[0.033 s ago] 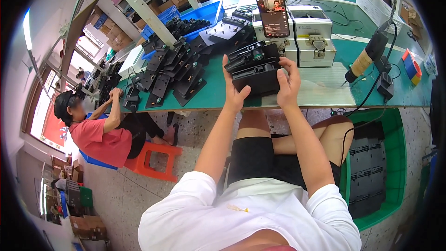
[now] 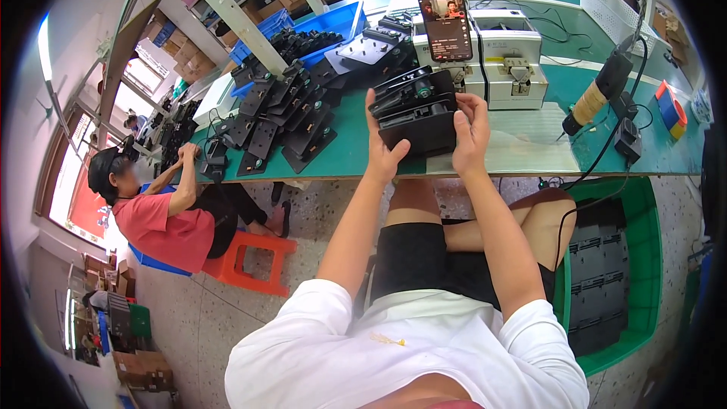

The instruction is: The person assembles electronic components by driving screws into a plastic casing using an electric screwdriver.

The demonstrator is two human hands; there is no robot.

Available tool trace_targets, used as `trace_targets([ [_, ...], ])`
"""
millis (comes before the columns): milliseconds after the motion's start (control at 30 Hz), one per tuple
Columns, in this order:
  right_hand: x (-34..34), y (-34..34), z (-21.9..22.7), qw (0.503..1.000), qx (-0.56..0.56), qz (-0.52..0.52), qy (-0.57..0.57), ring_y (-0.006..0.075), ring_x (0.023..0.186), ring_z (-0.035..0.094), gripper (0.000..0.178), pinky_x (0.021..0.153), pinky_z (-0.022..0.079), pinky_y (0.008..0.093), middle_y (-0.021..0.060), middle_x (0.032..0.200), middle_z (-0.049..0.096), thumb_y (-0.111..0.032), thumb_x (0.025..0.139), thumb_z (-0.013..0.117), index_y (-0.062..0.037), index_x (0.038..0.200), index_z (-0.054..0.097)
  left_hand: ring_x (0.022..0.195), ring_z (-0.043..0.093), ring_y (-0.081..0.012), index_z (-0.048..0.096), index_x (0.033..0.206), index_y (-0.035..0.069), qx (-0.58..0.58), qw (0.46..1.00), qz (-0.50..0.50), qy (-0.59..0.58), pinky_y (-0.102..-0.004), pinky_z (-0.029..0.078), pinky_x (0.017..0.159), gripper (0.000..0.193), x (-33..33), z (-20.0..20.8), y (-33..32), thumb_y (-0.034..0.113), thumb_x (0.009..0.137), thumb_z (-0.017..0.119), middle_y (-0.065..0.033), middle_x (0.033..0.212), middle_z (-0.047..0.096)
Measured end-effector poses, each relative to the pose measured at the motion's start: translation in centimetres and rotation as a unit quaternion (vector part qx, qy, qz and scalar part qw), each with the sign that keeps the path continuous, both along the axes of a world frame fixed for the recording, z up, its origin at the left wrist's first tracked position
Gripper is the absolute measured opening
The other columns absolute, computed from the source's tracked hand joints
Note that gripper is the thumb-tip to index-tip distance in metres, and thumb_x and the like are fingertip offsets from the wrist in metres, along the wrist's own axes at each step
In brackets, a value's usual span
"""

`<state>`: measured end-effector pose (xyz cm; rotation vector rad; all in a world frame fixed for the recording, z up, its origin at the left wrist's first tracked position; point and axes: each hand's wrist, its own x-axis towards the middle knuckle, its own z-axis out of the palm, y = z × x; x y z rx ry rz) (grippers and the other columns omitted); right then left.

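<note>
Over the front edge of the green table, my left hand (image 2: 385,150) and my right hand (image 2: 471,140) grip a stack of black plastic panels (image 2: 417,135) from both sides. Each thumb presses on the near panel, and the fingers wrap round the sides. A round, greenish metal part (image 2: 422,91) shows among the panels. Just beyond the stack, a smartphone (image 2: 444,19) stands upright with its screen lit. To the left, many similar black panels (image 2: 286,110) lie overlapping in piles on the table.
A white machine (image 2: 515,68) with metal latches stands behind the phone. At right are a corded tool (image 2: 594,95) on a hanging cable and a tape roll (image 2: 671,111). A green crate (image 2: 644,288) holds black panels beside my leg. A co-worker (image 2: 174,216) sits at left on an orange stool (image 2: 250,261).
</note>
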<state>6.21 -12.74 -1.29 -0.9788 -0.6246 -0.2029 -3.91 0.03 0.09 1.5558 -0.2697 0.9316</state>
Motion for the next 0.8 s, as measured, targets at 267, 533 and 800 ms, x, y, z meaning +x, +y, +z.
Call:
trace_targets([
  [267,0.0,-0.3,0.2,0.996,0.021,0.07,-0.059,0.0179,0.109,0.054,0.041,0.092,0.044,0.0298,0.0121,0.118,0.058,-0.029,0.098,0.055,0.0019,0.126,0.053,0.127,0.048,-0.0265,-0.002,0.157,0.009,0.042,0.998,0.042,0.012,-0.0401,0.04,0.106,0.119,0.0,-0.4,0.1,0.039,0.076,0.08,-0.0173,0.14,0.044],
  [533,1.3,0.1,-1.2,0.992,-0.086,0.09,0.026,0.0206,0.106,0.057,0.039,0.095,0.043,0.0311,0.0133,0.116,0.059,-0.03,0.1,0.052,-0.0023,0.128,0.052,0.116,0.055,-0.024,0.009,0.156,0.008,-0.049,0.998,0.03,0.031,-0.0379,0.046,0.098,0.114,-0.4,-0.6,0.8,0.025,0.073,0.085,-0.0165,0.133,0.05],
  [800,1.6,0.1,-1.2,0.992,-0.08,0.067,-0.07,0.023,0.135,0.038,0.062,0.114,0.025,0.035,0.0153,0.142,0.045,-0.045,0.104,0.035,0.0014,0.145,0.039,0.109,0.06,-0.0197,0.048,0.129,0.001,0.026,0.997,0.044,0.052,-0.0348,0.046,0.097,0.072,-0.6,-0.2,0.2,0.012,0.069,0.087,-0.009,0.116,0.062],
])
